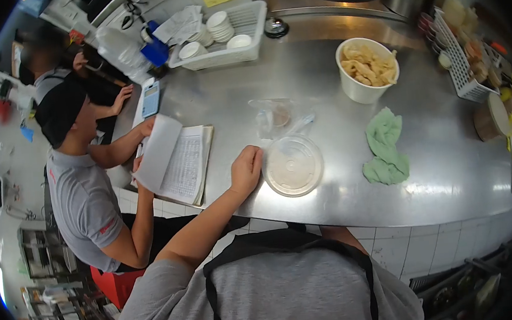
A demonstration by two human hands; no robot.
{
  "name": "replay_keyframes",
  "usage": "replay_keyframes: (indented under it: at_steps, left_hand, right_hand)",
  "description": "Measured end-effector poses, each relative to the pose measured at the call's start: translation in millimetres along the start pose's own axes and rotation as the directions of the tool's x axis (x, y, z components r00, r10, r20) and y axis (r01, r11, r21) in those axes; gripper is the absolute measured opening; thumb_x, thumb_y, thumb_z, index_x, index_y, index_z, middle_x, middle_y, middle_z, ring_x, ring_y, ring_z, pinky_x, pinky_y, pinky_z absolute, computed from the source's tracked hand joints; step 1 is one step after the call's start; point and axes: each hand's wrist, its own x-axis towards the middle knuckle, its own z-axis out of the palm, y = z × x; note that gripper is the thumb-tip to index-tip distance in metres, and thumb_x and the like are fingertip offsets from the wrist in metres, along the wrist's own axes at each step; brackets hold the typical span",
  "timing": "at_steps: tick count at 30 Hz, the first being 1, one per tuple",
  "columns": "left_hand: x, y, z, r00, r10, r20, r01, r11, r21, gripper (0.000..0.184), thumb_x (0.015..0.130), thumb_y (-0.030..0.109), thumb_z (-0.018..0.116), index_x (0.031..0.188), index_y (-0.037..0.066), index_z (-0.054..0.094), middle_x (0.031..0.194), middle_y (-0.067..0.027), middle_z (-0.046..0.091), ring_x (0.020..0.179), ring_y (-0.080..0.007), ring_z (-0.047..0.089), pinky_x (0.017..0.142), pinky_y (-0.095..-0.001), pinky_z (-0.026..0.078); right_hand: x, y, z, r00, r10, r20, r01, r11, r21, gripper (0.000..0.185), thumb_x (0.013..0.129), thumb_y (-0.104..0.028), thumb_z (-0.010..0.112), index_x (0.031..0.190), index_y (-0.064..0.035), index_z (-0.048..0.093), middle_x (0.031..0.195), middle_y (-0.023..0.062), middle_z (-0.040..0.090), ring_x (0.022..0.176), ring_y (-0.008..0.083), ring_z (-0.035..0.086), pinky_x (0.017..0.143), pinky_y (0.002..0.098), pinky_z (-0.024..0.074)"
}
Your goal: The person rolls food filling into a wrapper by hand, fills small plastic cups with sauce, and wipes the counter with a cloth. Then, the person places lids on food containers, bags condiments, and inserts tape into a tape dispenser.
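My left hand (246,170) rests on the steel counter (339,204) as a closed fist, and nothing shows in it. Right beside its knuckles lies a round, clear plastic lid (293,165). Just beyond the lid is a small clear plastic bag (269,124) with a little cup (281,116) of something brownish in it. Only a bit of my right forearm (342,235) shows below the counter edge; the right hand is out of sight. Farther off to the right stands a white paper tub (364,91) heaped with crisp, golden fried pieces (369,66).
A crumpled green cloth (385,147) lies on the right. At left, a co-worker (81,175) turns pages of a ledger (190,159); another person stands behind. A white basket (222,54) of small cups, a call bell (276,28) and a condiment basket (459,60) line the back.
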Motion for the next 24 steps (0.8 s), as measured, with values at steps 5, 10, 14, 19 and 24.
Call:
replay_keyframes:
  at_steps: [5,10,14,19,24]
  left_hand:
    - [-15,38,-27,0.991,0.134,0.005,-0.132,0.982,-0.132,0.012,0.090,0.009,0.049,0.085,0.000,0.053,0.076,-0.0152,0.053,0.062,-0.0301,0.052,0.059,-0.0340,0.043]
    - [-1,99,-43,0.927,0.336,-0.167,-0.371,0.885,-0.280,0.005,0.087,0.002,0.051,0.083,0.002,0.054,0.073,-0.0100,0.054,0.059,-0.0203,0.051,0.055,-0.0292,0.041]
    - [20,143,-21,0.887,0.409,-0.215,-0.461,0.760,-0.458,0.006,0.087,0.002,0.050,0.083,0.001,0.053,0.071,-0.0092,0.052,0.062,-0.0190,0.051,0.058,-0.0267,0.040]
    - [70,156,10,0.971,0.230,-0.066,-0.200,0.627,-0.753,0.021,0.095,0.020,0.041,0.103,0.003,0.051,0.090,-0.0061,0.054,0.076,-0.0119,0.052,0.066,-0.0239,0.042]
    - [170,145,60,0.988,-0.073,0.134,0.149,0.648,-0.747,0.046,0.092,0.025,0.046,0.132,0.006,0.033,0.130,-0.0097,0.041,0.109,-0.0183,0.046,0.080,-0.0326,0.043]
  right_hand:
    - [-90,-68,-113,0.851,-0.070,0.521,0.015,0.994,0.110,0.048,0.075,-0.022,0.071,0.115,-0.0039,0.052,0.116,0.0145,0.053,0.109,0.0253,0.049,0.092,0.0326,0.0391]
    - [-185,-146,-265,0.905,-0.343,-0.252,0.416,0.836,0.358,0.056,0.074,-0.019,0.072,0.121,-0.0031,0.046,0.116,0.0141,0.052,0.113,0.0247,0.048,0.095,0.0344,0.0384]
    - [-147,-204,-312,0.565,-0.419,-0.711,0.728,0.658,0.191,0.072,0.072,-0.011,0.073,0.132,-0.0082,0.033,0.107,0.0091,0.055,0.102,0.0210,0.053,0.088,0.0326,0.0434]
    - [-91,-182,-367,0.766,-0.090,-0.637,0.634,0.274,0.723,0.060,0.077,-0.010,0.070,0.128,-0.0069,0.036,0.098,0.0050,0.057,0.084,0.0121,0.056,0.073,0.0246,0.0479]
    - [6,-127,-419,0.718,0.002,-0.696,0.665,0.293,0.687,0.049,0.080,-0.015,0.070,0.119,-0.0060,0.042,0.092,0.0025,0.057,0.079,0.0089,0.055,0.068,0.0213,0.0472]
